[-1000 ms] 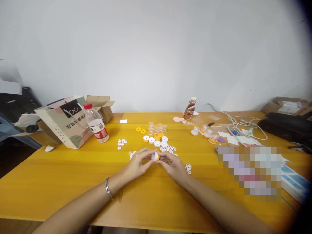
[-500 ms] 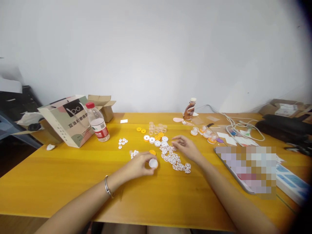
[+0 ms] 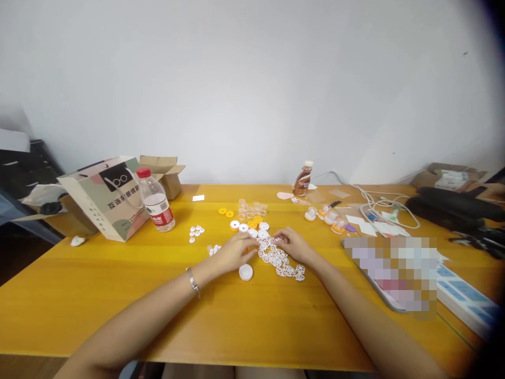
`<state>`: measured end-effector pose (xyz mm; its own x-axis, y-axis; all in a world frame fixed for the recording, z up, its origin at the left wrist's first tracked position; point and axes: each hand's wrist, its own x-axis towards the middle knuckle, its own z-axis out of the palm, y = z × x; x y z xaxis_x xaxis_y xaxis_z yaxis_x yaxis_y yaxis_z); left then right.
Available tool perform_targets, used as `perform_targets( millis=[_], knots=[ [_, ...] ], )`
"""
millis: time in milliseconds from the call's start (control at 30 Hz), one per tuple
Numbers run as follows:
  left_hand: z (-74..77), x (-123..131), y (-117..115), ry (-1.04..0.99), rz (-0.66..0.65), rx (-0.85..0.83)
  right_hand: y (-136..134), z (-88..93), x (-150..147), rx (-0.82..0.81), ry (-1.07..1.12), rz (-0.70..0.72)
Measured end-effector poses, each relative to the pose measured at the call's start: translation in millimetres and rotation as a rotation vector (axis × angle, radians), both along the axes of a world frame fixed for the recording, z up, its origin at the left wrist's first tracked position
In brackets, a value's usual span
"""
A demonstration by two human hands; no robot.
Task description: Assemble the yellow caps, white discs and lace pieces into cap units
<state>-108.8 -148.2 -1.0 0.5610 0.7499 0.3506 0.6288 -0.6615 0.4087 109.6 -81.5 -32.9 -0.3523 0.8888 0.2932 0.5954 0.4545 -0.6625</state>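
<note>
So the loose parts are sorted by kind on the tabletop (image 3: pixel 276 326), I'd guess so each is easy to grab: clear cups (image 3: pixel 248 215) at the back, white rings (image 3: pixel 253 233) in front of them, lacy white pieces (image 3: pixel 272 256) closest to the fingers. Left hand (image 3: pixel 255 251) is bent over the pile's left edge, right hand (image 3: pixel 277 241) has curled fingertips at its right side; can't tell if either is pinching anything. Half a second ago the left was gripping that round white piece (image 3: pixel 245 272); now it's lying just below that hand, and the right has moved in closer.
</note>
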Motion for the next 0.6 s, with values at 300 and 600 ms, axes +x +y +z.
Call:
perform_targets(
  millis=[300,600],
  knots=[
    [6.4,12.4,16.1,0.281,-0.079,0.121,-2.1,3.2,-0.6,0.016,0.074,-0.091],
    [-6.1,9.2,16.0,0.235,-0.135,0.075,-17.7,2.6,-20.3,-0.161,0.414,-0.022]
  ],
)
